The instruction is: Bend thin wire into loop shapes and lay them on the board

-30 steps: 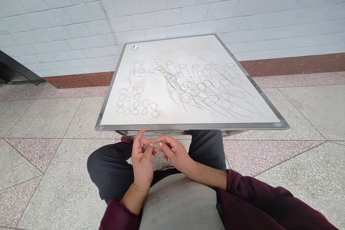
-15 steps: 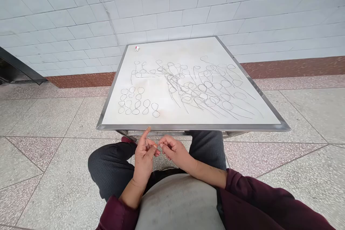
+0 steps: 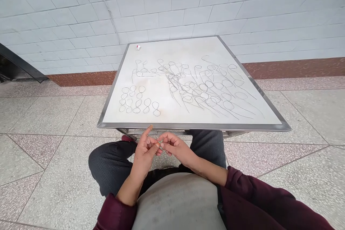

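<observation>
My left hand (image 3: pixel 145 152) and my right hand (image 3: pixel 175 147) meet just in front of the table's near edge, above my lap. Thumb and fingers of each are pinched together, tips almost touching, on a thin wire that barely shows between them. The left index finger points up toward the table edge. On the white tabletop (image 3: pixel 167 111), several thin dark wires bent into figure-eights (image 3: pixel 147 105) lie in rows at the left. A spread of wire loops with long tails (image 3: pixel 205 88) covers the middle and right, overlapping in places.
A metal rim (image 3: pixel 194 126) edges the table. A small white and red object (image 3: pixel 138 47) sits at its far left corner. Behind stands a white tiled wall (image 3: pixel 172 10) with a brown base strip. My legs (image 3: pixel 113 163) are at the near side, partly under the table.
My right hand's fingers have opened out slightly and shifted against the left fingertips. The left hand keeps its pinch. The wires on the table lie as before; the view has moved slightly.
</observation>
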Demonstrator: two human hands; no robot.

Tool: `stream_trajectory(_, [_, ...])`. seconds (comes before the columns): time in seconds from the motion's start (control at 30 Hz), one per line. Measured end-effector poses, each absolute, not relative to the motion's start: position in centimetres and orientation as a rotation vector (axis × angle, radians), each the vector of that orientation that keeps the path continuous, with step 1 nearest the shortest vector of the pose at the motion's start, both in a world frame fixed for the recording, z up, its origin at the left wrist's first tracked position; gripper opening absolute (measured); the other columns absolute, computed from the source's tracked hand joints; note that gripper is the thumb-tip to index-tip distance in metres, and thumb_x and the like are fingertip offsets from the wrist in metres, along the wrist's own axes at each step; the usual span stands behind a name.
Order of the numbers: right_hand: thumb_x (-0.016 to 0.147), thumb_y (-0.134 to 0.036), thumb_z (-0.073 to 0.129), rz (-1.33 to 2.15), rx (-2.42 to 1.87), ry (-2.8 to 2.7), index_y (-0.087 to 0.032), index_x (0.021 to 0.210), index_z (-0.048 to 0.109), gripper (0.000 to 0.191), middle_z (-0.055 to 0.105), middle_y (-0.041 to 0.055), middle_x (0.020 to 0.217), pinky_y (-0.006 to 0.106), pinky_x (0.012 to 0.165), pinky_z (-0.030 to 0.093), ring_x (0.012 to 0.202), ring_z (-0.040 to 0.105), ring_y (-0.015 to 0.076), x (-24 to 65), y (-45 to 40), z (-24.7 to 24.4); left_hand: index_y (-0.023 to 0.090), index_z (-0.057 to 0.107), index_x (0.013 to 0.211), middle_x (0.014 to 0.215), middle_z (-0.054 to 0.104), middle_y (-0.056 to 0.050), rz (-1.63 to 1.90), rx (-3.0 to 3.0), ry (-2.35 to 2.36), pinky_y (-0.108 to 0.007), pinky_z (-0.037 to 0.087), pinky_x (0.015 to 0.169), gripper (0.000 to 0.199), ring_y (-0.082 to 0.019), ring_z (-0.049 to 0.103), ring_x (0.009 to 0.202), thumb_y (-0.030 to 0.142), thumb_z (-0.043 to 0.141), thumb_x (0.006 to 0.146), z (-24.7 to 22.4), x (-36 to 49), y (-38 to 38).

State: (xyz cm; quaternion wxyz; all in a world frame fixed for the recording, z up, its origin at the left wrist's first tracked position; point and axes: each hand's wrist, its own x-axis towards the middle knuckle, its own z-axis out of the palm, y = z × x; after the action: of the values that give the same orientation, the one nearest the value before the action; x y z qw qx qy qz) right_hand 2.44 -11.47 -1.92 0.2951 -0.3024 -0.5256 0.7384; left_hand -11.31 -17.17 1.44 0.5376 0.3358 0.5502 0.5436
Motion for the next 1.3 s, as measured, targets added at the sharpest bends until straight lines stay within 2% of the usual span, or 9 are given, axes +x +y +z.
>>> stream_trajectory(0.2, [0.08, -0.04, 0.066, 2.035, -0.76, -1.23, -0.02, 0.095, 0.058, 0.026, 0.046, -0.0063, 0.064, 0.02, 0.048, 0.03, 0.051, 0.038, 0.0071, 2.5, -11.3, -1.8, 0.021, 0.042, 0.137, 0.076, 0.061, 0.003, 1.315, 0.677, 1.274, -0.025, 0.049, 0.062, 0.071, -0.011, 0.06, 0.064, 0.029, 0.074, 0.074, 1.6, -11.2, -17.0])
stream_trajectory(0.43, [0.079, -0.034, 0.067, 2.058, -0.784, -1.096, -0.021, 0.094, 0.058, 0.021, 0.045, -0.0066, 0.066, 0.02, 0.049, 0.027, 0.051, 0.036, 0.0064, 2.7, -11.0, -1.7, 0.022, 0.048, 0.131, 0.085, 0.065, -0.001, 1.341, 0.598, 1.185, -0.028, 0.049, 0.073, 0.06, -0.014, 0.063, 0.077, 0.03, 0.071, 0.077, 1.2, -11.0, -17.3])
stream_trajectory(0.73, [0.08, -0.038, 0.066, 2.062, -0.756, -1.15, -0.021, 0.094, 0.057, 0.024, 0.047, -0.0057, 0.068, 0.021, 0.047, 0.023, 0.051, 0.031, 0.0069, 2.7, -11.2, -1.6, 0.019, 0.05, 0.129, 0.078, 0.065, -0.001, 1.38, 0.779, 1.293, -0.021, 0.041, 0.057, 0.048, -0.012, 0.059, 0.072, 0.027, 0.064, 0.084, 0.8, -10.8, -17.4])
stream_trajectory(0.97, [0.082, -0.035, 0.066, 2.072, -0.706, -1.187, -0.021, 0.095, 0.06, 0.02, 0.054, -0.0026, 0.074, 0.02, 0.048, 0.026, 0.056, 0.037, 0.0078, 2.8, -11.3, -2.0, 0.019, 0.048, 0.132, 0.079, 0.064, -0.001, 1.362, 0.863, 1.327, -0.022, 0.04, 0.056, 0.048, -0.013, 0.057, 0.069, 0.033, 0.059, 0.087, 1.4, -11.0, -17.8])
stream_trajectory(1.3, [0.085, -0.035, 0.063, 2.057, -0.714, -1.326, -0.022, 0.093, 0.06, 0.016, 0.061, -0.0011, 0.079, 0.021, 0.047, 0.032, 0.055, 0.044, 0.0077, 2.9, -11.4, -1.7, 0.021, 0.046, 0.135, 0.073, 0.058, 0.003, 1.338, 1.013, 1.41, -0.023, 0.038, 0.058, 0.047, -0.011, 0.053, 0.066, 0.03, 0.056, 0.089, 1.7, -11.2, -18.1])
